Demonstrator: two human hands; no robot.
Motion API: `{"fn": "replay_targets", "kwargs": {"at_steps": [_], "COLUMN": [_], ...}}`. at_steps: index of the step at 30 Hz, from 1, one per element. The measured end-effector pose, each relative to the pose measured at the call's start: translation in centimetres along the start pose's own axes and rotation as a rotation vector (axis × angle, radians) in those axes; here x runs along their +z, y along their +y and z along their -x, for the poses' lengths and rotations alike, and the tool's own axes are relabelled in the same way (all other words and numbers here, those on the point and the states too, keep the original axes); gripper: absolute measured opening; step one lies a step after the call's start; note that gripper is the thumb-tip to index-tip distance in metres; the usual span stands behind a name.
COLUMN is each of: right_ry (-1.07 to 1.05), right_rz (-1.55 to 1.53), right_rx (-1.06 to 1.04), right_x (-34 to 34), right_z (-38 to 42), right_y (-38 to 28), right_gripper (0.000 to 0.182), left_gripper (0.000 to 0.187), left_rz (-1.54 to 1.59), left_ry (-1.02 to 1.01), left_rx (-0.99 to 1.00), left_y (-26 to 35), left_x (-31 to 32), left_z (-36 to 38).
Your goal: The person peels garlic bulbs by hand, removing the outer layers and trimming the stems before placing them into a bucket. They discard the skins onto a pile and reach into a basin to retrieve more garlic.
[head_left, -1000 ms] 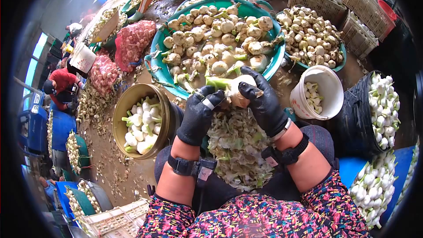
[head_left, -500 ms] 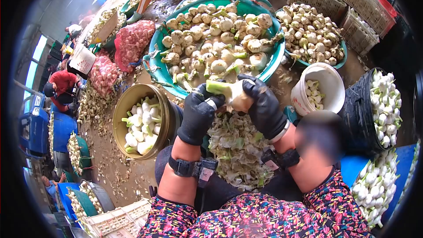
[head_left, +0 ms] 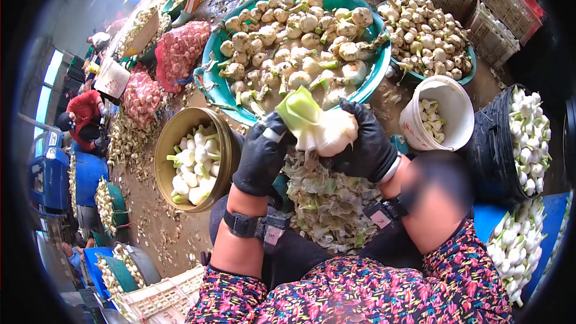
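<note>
A large garlic bulb [head_left: 339,132] with a pale green, partly peeled stem is held up between my two black-gloved hands. My left hand [head_left: 261,153] is closed on the stem side, its fingers pinching the loose outer layers. From the other side, my right hand [head_left: 365,147] grips the white bulb. Directly below lies a heap of stripped garlic skins [head_left: 327,204]. Just beyond my hands stands a wide green tub [head_left: 384,75] with unpeeled garlic bulbs in shallow brownish water.
A tan bucket [head_left: 165,189] of peeled white bulbs stands at left. To the right are a white bucket [head_left: 459,120], a black bin [head_left: 492,144] and a blue container [head_left: 489,219], all with garlic. Red net sacks [head_left: 180,54] lie back left. A person in red [head_left: 84,111] sits far left.
The garlic has turned in my hands, its stem now raised and fanned, showing cleaner white layers. My right hand has shifted slightly right and down around the bulb.
</note>
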State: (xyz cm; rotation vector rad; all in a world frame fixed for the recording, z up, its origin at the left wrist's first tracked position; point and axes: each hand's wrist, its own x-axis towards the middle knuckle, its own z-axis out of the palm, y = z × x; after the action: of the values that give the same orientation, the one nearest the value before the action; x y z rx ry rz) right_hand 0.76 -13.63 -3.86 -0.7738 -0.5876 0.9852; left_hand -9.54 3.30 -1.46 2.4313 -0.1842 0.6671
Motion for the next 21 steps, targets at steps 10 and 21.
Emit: {"fn": "replay_targets", "kwargs": {"at_steps": [10,21], "right_ry": [0.093,-0.013], "right_rz": [0.14,-0.436], "right_rx": [-0.025,0.288], "right_x": [-0.1,1.0], "right_z": [0.2,0.7], "right_y": [0.6,-1.2], "right_gripper": [0.064,0.062], "left_gripper": [0.026,0.021], "left_rz": [0.983,0.526], "left_ry": [0.073,-0.07], "left_rx": [-0.704,-0.498], "left_y": [2.5,2.2], "left_x": [0.7,-1.3], "left_z": [-0.6,-0.1]}}
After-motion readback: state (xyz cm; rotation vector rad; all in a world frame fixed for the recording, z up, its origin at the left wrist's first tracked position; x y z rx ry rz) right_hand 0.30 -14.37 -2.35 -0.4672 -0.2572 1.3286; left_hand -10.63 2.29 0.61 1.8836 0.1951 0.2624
